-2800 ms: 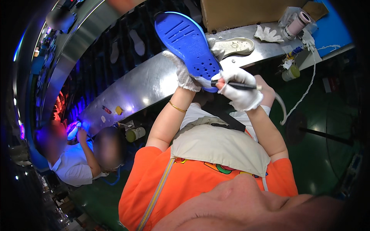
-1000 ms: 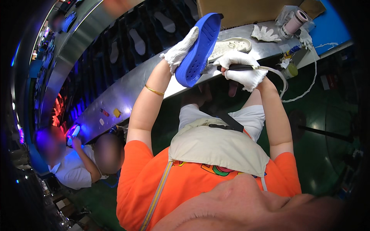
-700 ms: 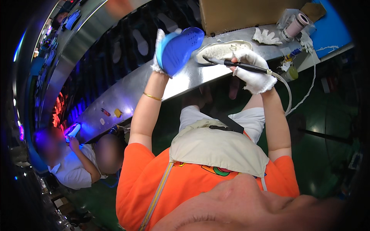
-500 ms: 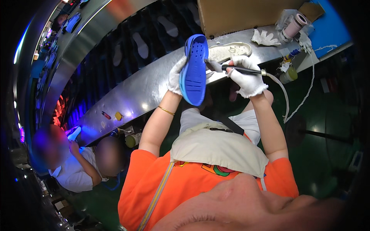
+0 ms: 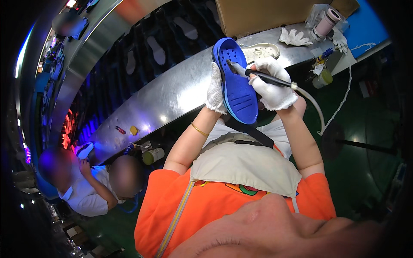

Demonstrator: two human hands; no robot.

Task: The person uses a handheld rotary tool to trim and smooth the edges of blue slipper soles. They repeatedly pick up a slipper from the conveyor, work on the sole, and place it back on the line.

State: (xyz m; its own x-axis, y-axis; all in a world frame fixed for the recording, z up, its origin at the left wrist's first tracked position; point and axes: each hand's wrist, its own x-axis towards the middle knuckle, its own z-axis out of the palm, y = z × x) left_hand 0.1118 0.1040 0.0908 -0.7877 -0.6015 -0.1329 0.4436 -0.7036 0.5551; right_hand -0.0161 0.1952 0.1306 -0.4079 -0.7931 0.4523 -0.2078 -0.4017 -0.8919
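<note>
Left hand (image 5: 214,88): white-gloved, clasped on the edge of the blue clog (image 5: 236,81), raised before the steel bench (image 5: 172,92).
Right hand (image 5: 271,81): gloved, gripping a black hose-fed tool (image 5: 264,77), tip on the footbed.
Behind: white shoe (image 5: 260,51).

The single view came from a fisheye camera worn on the person's head, looking steeply down along the chest, so the orange shirt (image 5: 223,206) and part of the face filled the lower edge. It faced forward and down toward a steel workbench (image 5: 172,94) whose straight edge bowed into an arc across the upper half. The gloved left hand (image 5: 214,88) and right hand (image 5: 271,84) sat close to the lens, near the picture's centre, forearms rising from below. Far things crowded the dark rim: a conveyor (image 5: 142,56) beyond the bench at top, a seated co-worker (image 5: 92,189) at lower left, green floor (image 5: 361,172) at right. No second view overlapped it.
</note>
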